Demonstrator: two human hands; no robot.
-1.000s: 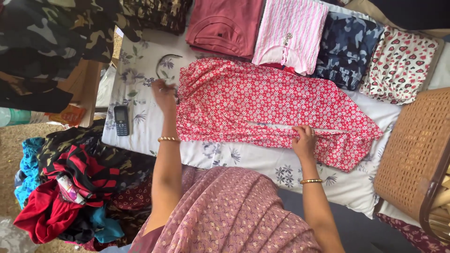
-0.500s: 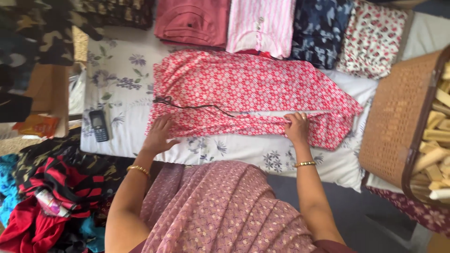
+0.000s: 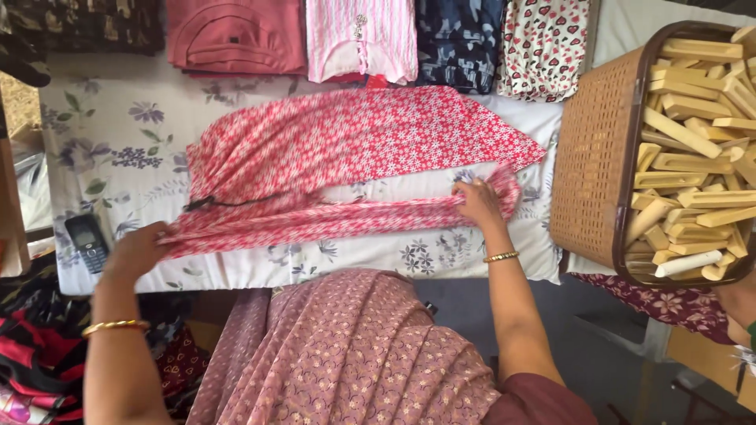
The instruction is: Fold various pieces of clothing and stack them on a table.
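Note:
A red garment with small white flowers (image 3: 370, 142) lies spread across a floral white sheet (image 3: 110, 134). My left hand (image 3: 138, 250) grips its near-left edge, pulled out toward the sheet's front. My right hand (image 3: 478, 201) pinches the bunched cloth near the garment's right end. Between my hands the near part of the garment is gathered into a long narrow strip. A dark cord (image 3: 213, 203) lies on the cloth at the left.
Folded clothes line the far edge: maroon (image 3: 235, 35), pink striped (image 3: 362, 35), blue camouflage (image 3: 461, 39), heart print (image 3: 547, 43). A woven basket (image 3: 591, 157) of wooden clothes pegs stands at the right. A small black phone (image 3: 85, 240) lies left; a clothes heap (image 3: 39, 346) below it.
My left hand slid from the garment's left end down to its near edge and drew it toward me. The near half bunched into a strip. The view swung right, showing the basket.

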